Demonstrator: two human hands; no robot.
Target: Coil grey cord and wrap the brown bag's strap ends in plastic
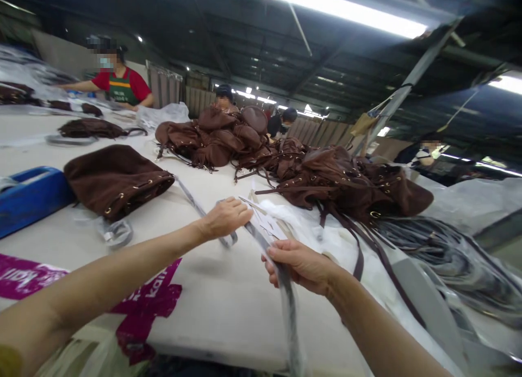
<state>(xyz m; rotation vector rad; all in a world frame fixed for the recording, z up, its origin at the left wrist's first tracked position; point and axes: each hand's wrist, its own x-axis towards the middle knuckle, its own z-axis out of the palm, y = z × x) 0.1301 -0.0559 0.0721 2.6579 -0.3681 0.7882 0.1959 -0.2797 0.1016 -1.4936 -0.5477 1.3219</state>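
Observation:
My left hand (225, 218) reaches forward over the white table (228, 306), fingers curled and pinching the upper end of a grey plastic-wrapped strap (285, 290). My right hand (299, 265) is closed round the same strap lower down; the strap hangs down past the table's near edge. A brown suede bag (116, 181) lies flat to the left of my hands. A heap of brown bags (338, 181) with dangling straps sits just beyond my right hand.
A blue box (28, 197) stands at the far left. More brown bags (212, 137) are piled further back. A bundle of grey wrapped straps (440, 252) lies at the right. Magenta print (147, 301) marks the near table edge. A person in red (118, 83) works at the back left.

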